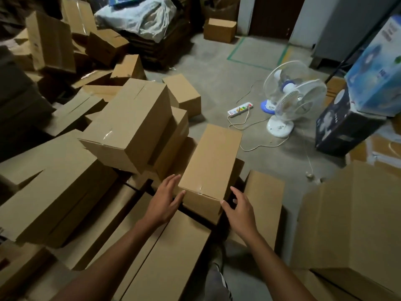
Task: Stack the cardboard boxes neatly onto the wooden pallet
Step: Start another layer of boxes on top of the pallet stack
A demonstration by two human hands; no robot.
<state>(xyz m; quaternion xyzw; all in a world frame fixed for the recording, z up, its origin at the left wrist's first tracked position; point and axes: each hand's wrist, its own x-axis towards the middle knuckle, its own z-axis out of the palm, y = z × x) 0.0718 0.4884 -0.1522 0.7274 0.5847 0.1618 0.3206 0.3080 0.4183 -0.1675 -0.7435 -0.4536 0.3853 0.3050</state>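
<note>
A long plain cardboard box (213, 161) lies lengthwise in front of me, resting on other boxes. My left hand (166, 199) is at its near left corner, fingers straight, the thumb touching the near face. My right hand (239, 210) is spread at the near right corner, its thumb tip against the box edge. Neither hand wraps the box. A bigger taped box (130, 124) sits tilted on a pile to the left. Several more boxes lie below and beside my arms. No wooden pallet shows clearly; a dark stacked pile (165, 46) stands at the back.
Two white table fans (290, 103) and a power strip (240, 109) with loose cords lie on the concrete floor to the right. Printed fan cartons (355, 118) lean at far right. A large cardboard box (355, 224) sits at lower right. Loose boxes crowd the left.
</note>
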